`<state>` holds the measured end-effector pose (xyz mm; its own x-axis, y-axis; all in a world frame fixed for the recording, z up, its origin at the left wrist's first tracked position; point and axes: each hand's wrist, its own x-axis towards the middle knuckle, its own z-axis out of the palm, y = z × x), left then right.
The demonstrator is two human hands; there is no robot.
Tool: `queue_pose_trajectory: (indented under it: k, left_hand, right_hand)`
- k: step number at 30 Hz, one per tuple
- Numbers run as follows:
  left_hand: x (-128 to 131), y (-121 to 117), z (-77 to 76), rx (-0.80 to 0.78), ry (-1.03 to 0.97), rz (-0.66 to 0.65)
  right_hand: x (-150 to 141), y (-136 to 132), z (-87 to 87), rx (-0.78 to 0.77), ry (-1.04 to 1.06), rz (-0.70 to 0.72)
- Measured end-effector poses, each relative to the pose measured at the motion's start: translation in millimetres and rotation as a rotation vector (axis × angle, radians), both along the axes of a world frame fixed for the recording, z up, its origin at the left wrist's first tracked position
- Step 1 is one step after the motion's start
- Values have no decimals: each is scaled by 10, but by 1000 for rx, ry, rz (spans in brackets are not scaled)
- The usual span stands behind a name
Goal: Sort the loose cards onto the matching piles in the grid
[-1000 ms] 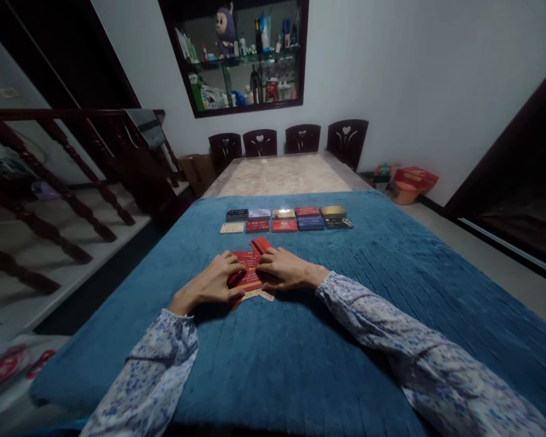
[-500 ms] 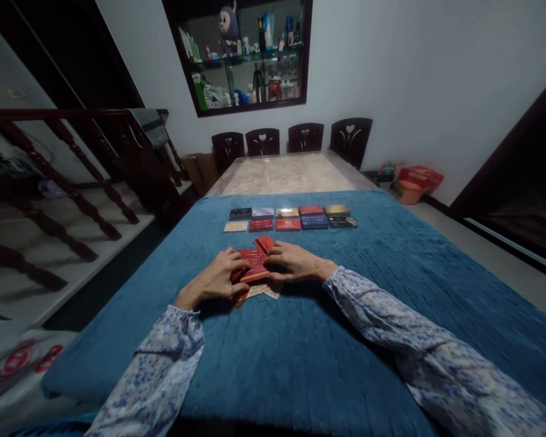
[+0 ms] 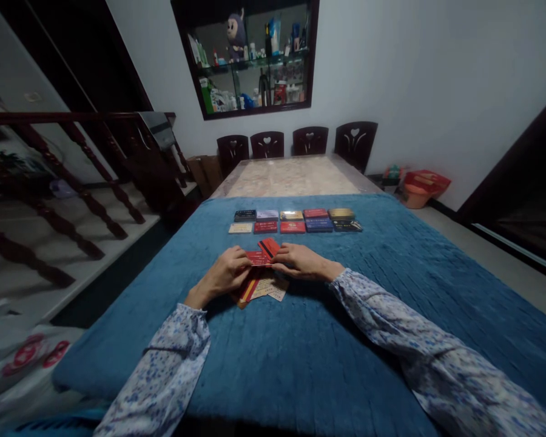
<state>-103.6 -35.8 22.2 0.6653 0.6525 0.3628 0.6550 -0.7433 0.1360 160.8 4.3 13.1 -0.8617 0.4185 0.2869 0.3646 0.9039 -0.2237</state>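
My left hand [image 3: 222, 276] and my right hand [image 3: 304, 263] meet over a small heap of cards on the blue blanket [image 3: 309, 340]. Together they pinch a red card [image 3: 260, 257] raised a little above the heap, the left at its left end, the right at its right end. A red card with a dark stripe [image 3: 270, 246] pokes out behind it. Under the hands lie loose cards [image 3: 266, 287], beige and red-and-yellow ones. Farther off, two neat rows of cards [image 3: 295, 221] lie side by side on the blanket.
Beyond the blanket the marble table top [image 3: 291, 176] runs to several dark chairs [image 3: 300, 141] at the wall. A dark wooden stair railing [image 3: 73, 182] stands at the left. An orange basin [image 3: 421, 188] sits on the floor at the right.
Both hands have lifted the red card off the heap, baring the beige and red-and-yellow cards beneath. The view has drifted slightly, so everything sits a bit to the right.
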Motion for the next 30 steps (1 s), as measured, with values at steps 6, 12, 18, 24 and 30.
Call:
queue_pose_trajectory:
  k: [6,12,18,24,30]
  left_hand:
    - [-30,69,-52,-27,-121,53]
    - [15,117,-107,-64,-197,87]
    - [3,161,-139,-71,-252,59]
    - [6,197,-189,-38,-312,61]
    - [16,209,-218,-41,-315,101]
  right_hand:
    - [7,61,-40,41,-25,-96]
    - [-20,88,-113,86,-69,-211]
    - [-32,101,-163,88,-39,-249]
    - [-20,118,-185,106,52,-241]
    - [-8,109,-191,94,85,-247]
